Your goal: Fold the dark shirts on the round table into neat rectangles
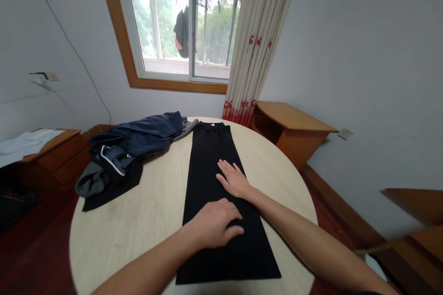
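A pair of black trousers point(207, 170) lies flat lengthwise on a round, pale wooden table point(162, 230). The waistband, with a small light label and a drawstring or tie, is at the far end; the broad hem lies at the near end. My left hand point(218, 222) rests on the lower middle of the trousers, its fingers a little curved and the thumb apart. Farther up, my right hand point(233, 179) lies flat on the cloth near the right edge, fingers stretched out. Neither hand grips anything.
Dark blue, grey and black clothes point(138, 136) are heaped at the table's left side. Behind stand a window point(190, 23) and a long patterned curtain point(256, 41). A wooden cabinet point(290, 117) sits back right, and a wooden drawer unit point(58, 156) bearing white cloth is at left.
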### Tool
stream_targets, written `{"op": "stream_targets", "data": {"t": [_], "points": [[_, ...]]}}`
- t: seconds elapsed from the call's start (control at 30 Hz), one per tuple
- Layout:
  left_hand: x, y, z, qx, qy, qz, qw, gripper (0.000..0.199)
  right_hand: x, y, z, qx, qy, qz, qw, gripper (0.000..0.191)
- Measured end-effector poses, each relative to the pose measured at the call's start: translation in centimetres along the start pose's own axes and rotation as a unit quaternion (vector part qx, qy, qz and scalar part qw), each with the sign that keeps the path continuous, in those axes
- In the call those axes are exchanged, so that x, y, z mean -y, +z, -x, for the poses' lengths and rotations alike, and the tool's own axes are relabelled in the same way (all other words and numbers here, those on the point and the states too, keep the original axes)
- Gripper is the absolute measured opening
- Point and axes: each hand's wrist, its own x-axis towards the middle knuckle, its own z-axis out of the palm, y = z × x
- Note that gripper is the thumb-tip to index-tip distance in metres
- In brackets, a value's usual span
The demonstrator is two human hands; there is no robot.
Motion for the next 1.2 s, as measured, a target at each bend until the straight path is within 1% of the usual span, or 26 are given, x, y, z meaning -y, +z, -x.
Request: {"op": "stream_targets", "data": {"t": [0.07, 0.13, 0.23, 0.3, 0.4, 0.5, 0.6, 0.73, 0.77, 0.87, 0.93, 1.0, 1.07, 1.2], "points": [[0.1, -0.2, 0.0, -0.018, -0.009, 0.001, 1.0, 0.023, 1.1, 0.1, 1.5, 0.008, -0.011, -0.007, 1.0, 0.064], [0.3, -0.1, 0.0, -0.037, -0.012, 0.005, 0.999, 0.02, 2.0, 0.3, 2.7, 0.014, -0.023, -0.011, 1.0, 0.064], [0.9, 0.0, 0.1, -0.073, -0.013, 0.014, 0.997, 0.017, 2.6, 0.7, 3.6, 0.02, -0.047, -0.023, 0.998, 0.063], [1.4, -0.2, 0.1, -0.103, -0.024, 0.015, 0.994, 0.016, 2.4, 0.7, 3.6, 0.009, -0.046, -0.033, 0.998, 0.062], [2.4, -1.0, 0.2, -0.139, -0.059, 0.005, 0.988, 0.016, 1.8, 0.3, 3.4, -0.009, -0.016, -0.025, 1.0, 0.063], [3.7, -1.5, 0.3, -0.16, -0.081, -0.006, 0.984, 0.02, 1.4, -0.3, 3.2, -0.002, -0.004, -0.019, 1.0, 0.064], [4.7, -1.5, 0.3, -0.176, -0.096, -0.009, 0.98, 0.026, 1.3, -0.8, 3.4, -0.023, 0.01, -0.034, 0.999, 0.064], [5.0, -1.2, 0.2, -0.162, -0.106, -0.012, 0.981, 0.027, 1.1, -1.2, 3.5, 0.021, -0.005, -0.048, 0.999, 0.065], [4.9, -1.1, 0.2, -0.155, -0.106, -0.012, 0.982, 0.027, 0.9, -1.3, 3.4, 0.013, -0.002, -0.052, 0.999, 0.065], [4.5, -0.9, 0.1, -0.132, -0.096, -0.02, 0.986, 0.024, -0.3, -1.5, 2.9, -0.035, 0.031, -0.053, 0.998, 0.063], [4.1, -0.6, -0.1, -0.111, -0.086, -0.035, 0.99, 0.024, -1.5, -1.5, 2.5, -0.021, 0.043, -0.05, 0.998, 0.061], [3.7, -0.3, -0.3, -0.087, -0.077, -0.059, 0.991, 0.029, -2.6, -1.4, 2.2, 0.004, 0.047, -0.051, 0.998, 0.06], [3.2, 0.0, -0.4, -0.065, -0.07, -0.084, 0.992, 0.032, -3.5, -1.3, 2.0, 0.011, 0.054, -0.054, 0.997, 0.06], [2.5, 0.2, -0.7, -0.04, -0.064, -0.107, 0.991, 0.023, -4.4, -1.0, 1.7, 0.013, 0.056, -0.058, 0.997, 0.057]]}}
